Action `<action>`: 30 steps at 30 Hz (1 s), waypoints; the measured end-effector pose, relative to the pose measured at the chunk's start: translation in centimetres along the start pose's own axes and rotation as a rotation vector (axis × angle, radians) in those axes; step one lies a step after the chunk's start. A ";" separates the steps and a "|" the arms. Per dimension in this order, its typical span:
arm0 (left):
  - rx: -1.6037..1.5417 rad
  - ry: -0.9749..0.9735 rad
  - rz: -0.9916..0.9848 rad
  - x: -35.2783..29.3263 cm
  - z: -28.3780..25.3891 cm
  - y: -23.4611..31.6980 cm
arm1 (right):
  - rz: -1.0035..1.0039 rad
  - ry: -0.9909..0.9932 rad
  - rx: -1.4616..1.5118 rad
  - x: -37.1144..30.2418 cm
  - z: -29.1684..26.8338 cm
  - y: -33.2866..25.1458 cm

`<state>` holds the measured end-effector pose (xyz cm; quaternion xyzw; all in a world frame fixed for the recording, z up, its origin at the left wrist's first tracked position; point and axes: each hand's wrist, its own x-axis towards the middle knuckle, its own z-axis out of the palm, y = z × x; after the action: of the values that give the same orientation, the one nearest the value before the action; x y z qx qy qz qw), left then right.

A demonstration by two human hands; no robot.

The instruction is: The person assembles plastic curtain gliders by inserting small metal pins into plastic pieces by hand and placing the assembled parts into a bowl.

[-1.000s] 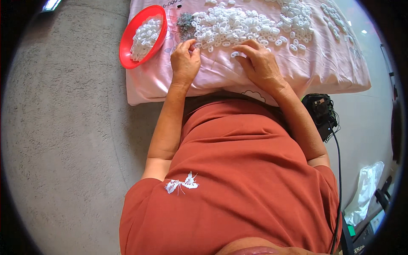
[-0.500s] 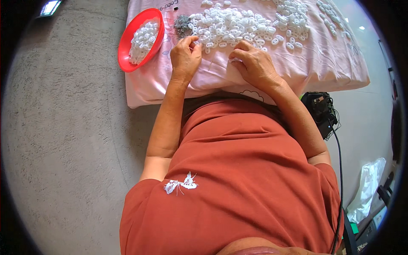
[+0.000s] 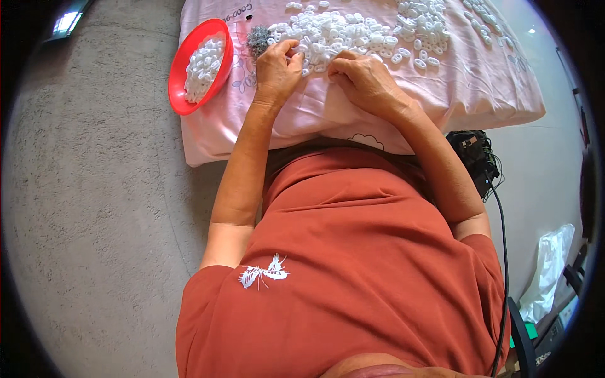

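Observation:
White oval plastic pieces with two holes [image 3: 340, 31] lie in a loose heap on the pink cloth. At the heap's near left edge is my left hand [image 3: 276, 74], its thumb and forefinger apart over the pieces. Just beyond it sits a tangled clump of small grey, metallic-looking bits [image 3: 258, 39]. My right hand [image 3: 368, 83] rests by the near edge of the heap with its fingers curled together in a pinch. Whatever those fingertips hold is hidden. To the left, a red bowl [image 3: 178, 94] is partly filled with similar white pieces [image 3: 205, 66].
The pink printed cloth [image 3: 220, 135] covers the work surface. More white pieces [image 3: 423, 25] spread to the right, with another group [image 3: 484, 22] at the far right. A tiny black object [image 3: 249, 17] lies beyond the grey clump. Below the right side is a black device with cables [image 3: 471, 154].
My left hand has moved slightly away from me to the heap, and its thumb and forefinger have parted. My right hand has shifted a little left, still pinched. The whole view has shifted slightly.

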<state>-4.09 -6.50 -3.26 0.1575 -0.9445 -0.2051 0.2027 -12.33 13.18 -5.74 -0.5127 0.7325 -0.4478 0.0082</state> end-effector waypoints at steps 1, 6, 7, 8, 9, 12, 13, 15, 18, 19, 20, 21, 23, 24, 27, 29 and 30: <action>-0.042 -0.019 0.017 0.1 -0.1 0.4 | -0.018 0.007 -0.010 0.3 -0.1 0.1; -0.098 0.024 0.012 0.5 -0.6 1.1 | -0.088 0.104 -0.070 0.8 -0.1 0.4; -0.093 0.051 -0.008 0.5 -0.6 0.9 | -0.100 0.134 -0.078 0.8 0.0 0.3; -0.065 0.048 0.009 0.5 -0.6 0.5 | -0.102 0.134 -0.080 0.7 0.1 0.1; -0.066 0.050 0.010 0.4 -0.5 0.3 | -0.087 0.182 -0.050 0.5 0.3 -0.2; -0.063 -0.046 0.020 0.5 0.0 0.0 | -0.067 0.259 0.043 0.5 0.7 -0.4; -0.065 -0.047 0.026 0.6 -0.1 0.5 | -0.065 0.282 0.110 0.5 0.8 -0.2; -0.088 -0.037 0.005 0.7 -0.1 1.5 | -0.048 0.298 0.124 0.3 0.8 0.0; -0.074 -0.061 0.003 1.5 0.1 2.1 | -0.041 0.301 0.152 0.2 0.7 0.2; -0.080 -0.084 0.004 1.5 0.2 2.2 | -0.047 0.286 0.165 0.1 0.8 0.2; -0.080 -0.087 0.006 1.7 0.2 2.3 | -0.044 0.288 0.165 0.0 0.8 0.2; -0.107 -0.099 0.014 1.9 0.1 2.3 | -0.001 0.261 0.206 0.0 0.9 0.2; -0.232 -0.175 -0.075 2.3 0.1 2.8 | 0.045 0.235 0.245 -0.1 0.9 0.3; -0.233 -0.178 -0.074 2.4 0.1 3.0 | 0.062 0.253 0.280 -0.2 0.9 0.3; -0.263 -0.119 -0.015 2.4 -0.3 2.7 | 0.109 0.246 0.305 -0.1 0.8 -0.1; -0.276 -0.064 -0.001 2.2 -0.4 1.5 | 0.137 0.220 0.294 0.0 0.5 -0.3; -0.290 -0.013 0.016 2.0 -0.6 0.8 | 0.078 0.217 0.247 0.0 0.3 -0.2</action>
<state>-5.70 -6.76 -1.82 0.1175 -0.9074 -0.3390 0.2191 -12.01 12.96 -5.80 -0.4275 0.6877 -0.5867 0.0095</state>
